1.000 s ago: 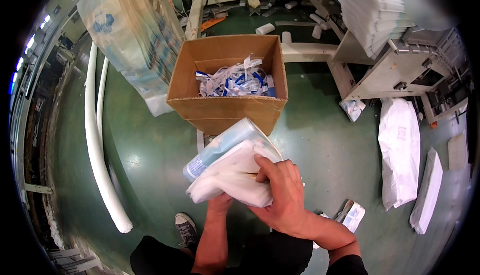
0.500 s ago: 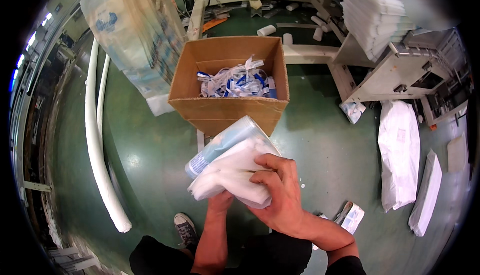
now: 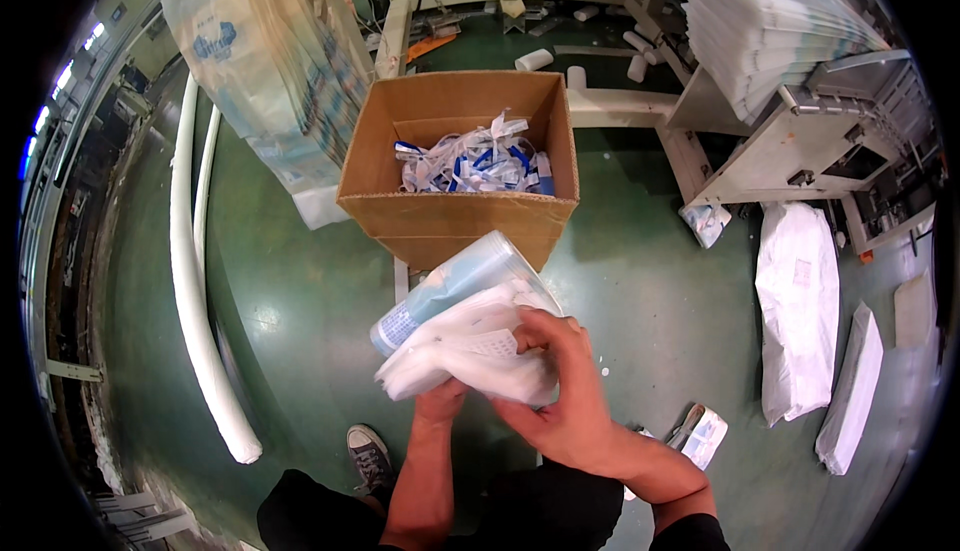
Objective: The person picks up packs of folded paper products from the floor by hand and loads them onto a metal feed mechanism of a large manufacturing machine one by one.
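A folded bundle of plastic bags [image 3: 450, 301], white with a pale blue printed side, is held over the floor in front of the box. My left hand [image 3: 440, 401] supports it from beneath, the fingers largely hidden under the plastic. At its right end my right hand [image 3: 575, 391] is closed on the bundle, with bent fingers on top and the thumb lower down. A small printed patch shows on the white layers by those fingertips. Just beyond stands an open cardboard box [image 3: 460, 221], holding tangled white and blue plastic strips [image 3: 480, 161].
A stack of printed bags [image 3: 760, 41] rests on a machine frame [image 3: 800, 146] at the right. Hanging printed sheets [image 3: 270, 81] are at the left, near a long white tube [image 3: 195, 301] on the floor. White wrapped packages [image 3: 798, 311] lie at the right.
The fingers of my right hand have shifted on the bundle, and its white layers have opened to show the printed patch. A grey blur at the upper right is gone.
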`<state>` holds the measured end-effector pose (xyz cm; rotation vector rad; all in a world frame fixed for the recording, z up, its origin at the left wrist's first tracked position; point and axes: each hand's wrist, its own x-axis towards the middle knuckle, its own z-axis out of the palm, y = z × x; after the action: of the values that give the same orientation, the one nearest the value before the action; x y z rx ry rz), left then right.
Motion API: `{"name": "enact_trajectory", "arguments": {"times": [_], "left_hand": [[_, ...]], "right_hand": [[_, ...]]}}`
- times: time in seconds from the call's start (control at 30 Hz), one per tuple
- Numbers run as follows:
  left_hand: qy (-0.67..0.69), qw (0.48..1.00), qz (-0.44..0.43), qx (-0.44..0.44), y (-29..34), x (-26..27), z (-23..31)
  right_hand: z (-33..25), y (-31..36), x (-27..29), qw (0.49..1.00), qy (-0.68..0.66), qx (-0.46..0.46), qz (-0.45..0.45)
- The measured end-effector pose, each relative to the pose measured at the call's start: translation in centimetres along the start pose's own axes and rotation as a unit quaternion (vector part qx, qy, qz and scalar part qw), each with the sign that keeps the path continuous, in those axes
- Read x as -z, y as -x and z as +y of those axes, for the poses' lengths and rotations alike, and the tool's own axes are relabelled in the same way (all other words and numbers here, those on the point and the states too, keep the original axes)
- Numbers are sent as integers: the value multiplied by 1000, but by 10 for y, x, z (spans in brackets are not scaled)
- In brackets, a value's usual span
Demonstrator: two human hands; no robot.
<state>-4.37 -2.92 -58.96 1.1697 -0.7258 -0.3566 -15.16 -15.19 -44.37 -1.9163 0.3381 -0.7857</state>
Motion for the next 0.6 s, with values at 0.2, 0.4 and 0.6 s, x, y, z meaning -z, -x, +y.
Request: {"name": "enact_trajectory", "arguments": {"times": [0.2,0.4,0.6], "left_hand": [[90,986,25,135,-2,-1,2],[46,984,60,159,-6,-11,13],[123,960,31,249,-17,-20,26]], "right_hand": [[-2,-11,20,996,45,13,-78],[4,-15,18,993,82,28,-85],[17,-21,29,982,80,-79,-153]]}}
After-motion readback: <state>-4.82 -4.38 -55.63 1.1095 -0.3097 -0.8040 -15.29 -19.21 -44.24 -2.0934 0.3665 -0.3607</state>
